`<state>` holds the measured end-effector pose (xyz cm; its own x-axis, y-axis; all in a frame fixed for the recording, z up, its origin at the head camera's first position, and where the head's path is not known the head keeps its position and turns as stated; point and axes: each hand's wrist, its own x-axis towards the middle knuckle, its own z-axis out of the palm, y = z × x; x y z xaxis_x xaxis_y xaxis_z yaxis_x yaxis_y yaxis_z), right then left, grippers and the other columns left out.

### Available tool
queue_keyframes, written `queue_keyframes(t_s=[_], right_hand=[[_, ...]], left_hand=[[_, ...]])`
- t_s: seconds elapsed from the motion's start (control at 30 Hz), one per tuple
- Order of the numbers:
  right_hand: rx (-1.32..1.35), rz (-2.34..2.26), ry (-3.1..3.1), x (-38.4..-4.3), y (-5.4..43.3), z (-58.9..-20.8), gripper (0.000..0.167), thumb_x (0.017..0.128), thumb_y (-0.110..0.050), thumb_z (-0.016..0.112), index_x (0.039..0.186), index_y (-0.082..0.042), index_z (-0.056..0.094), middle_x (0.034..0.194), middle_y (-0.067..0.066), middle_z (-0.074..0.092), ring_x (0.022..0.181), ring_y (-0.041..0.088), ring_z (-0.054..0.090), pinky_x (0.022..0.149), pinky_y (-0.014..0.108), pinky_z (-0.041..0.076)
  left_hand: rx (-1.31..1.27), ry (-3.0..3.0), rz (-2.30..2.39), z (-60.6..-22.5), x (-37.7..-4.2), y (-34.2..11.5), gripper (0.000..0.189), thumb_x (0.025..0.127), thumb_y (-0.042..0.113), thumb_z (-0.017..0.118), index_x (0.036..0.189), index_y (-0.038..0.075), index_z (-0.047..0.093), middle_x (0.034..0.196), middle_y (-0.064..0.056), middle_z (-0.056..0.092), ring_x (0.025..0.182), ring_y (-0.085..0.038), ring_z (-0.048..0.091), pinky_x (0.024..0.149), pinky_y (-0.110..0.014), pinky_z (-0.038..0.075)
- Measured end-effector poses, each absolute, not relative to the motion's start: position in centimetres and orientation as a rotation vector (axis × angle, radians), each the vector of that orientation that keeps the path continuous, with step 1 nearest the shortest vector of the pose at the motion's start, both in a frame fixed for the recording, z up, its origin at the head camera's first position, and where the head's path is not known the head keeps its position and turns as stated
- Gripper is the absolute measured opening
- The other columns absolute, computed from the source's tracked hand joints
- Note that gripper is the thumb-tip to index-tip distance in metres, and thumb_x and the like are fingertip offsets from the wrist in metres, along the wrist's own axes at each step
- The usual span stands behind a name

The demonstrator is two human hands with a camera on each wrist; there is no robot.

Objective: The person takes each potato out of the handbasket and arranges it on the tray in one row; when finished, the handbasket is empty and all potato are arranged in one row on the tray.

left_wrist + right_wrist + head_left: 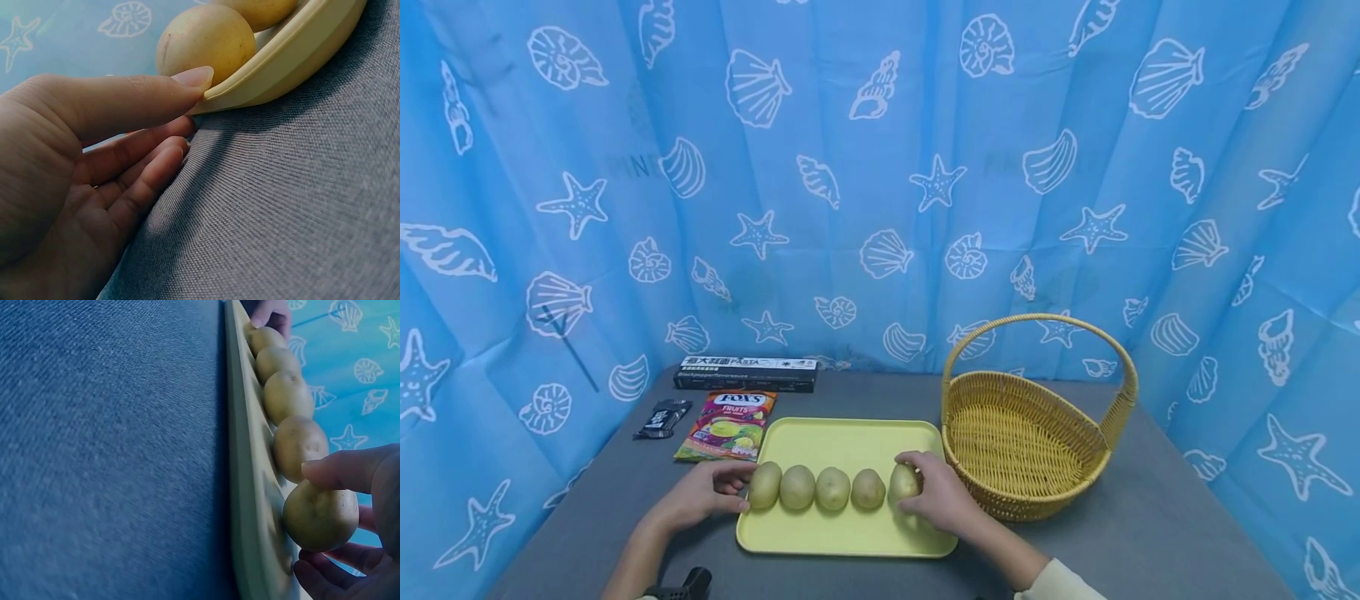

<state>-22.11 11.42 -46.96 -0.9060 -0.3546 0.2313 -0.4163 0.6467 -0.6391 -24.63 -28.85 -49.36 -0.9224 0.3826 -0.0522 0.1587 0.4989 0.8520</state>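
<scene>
Several potatoes stand side by side in a row on a pale yellow tray [850,537], from its left rim toward its right. My right hand [936,493] grips the rightmost potato [320,517], thumb on the near side and fingers around the far side. At the tray's left end my left hand [702,493] holds the rim, thumb on top and fingers curled beside it. The leftmost potato [765,485] lies right by that thumb. In the left wrist view the thumb [144,103] presses on the rim, and a potato [206,44] sits just behind it.
A yellow wicker basket [1022,442] with a tall handle stands right of the tray. Behind and left are a candy bag [727,425], a small black packet [662,418] and a long black pasta box [745,375]. A blue shell-print curtain [880,183] encloses the grey table.
</scene>
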Motion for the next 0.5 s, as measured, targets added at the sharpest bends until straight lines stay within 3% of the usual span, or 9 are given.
queue_keyframes(t_s=[0.5], right_hand=[[0.711, 1.155, -2.788, -22.21, 10.87, -46.98, 0.067, 0.066, -0.011, 0.085, 0.127, -0.001, 0.058, 0.108, 0.012, 0.06, 0.088, 0.021, 0.056, 0.073, 0.037, 0.048]], left_hand=[[0.49, 2.476, 1.441, -49.18, -24.35, -28.78, 0.064, 0.078, 0.016, 0.082, 0.131, -0.009, 0.055, 0.115, -0.014, 0.064, 0.095, -0.023, 0.057, 0.078, -0.027, 0.049]])
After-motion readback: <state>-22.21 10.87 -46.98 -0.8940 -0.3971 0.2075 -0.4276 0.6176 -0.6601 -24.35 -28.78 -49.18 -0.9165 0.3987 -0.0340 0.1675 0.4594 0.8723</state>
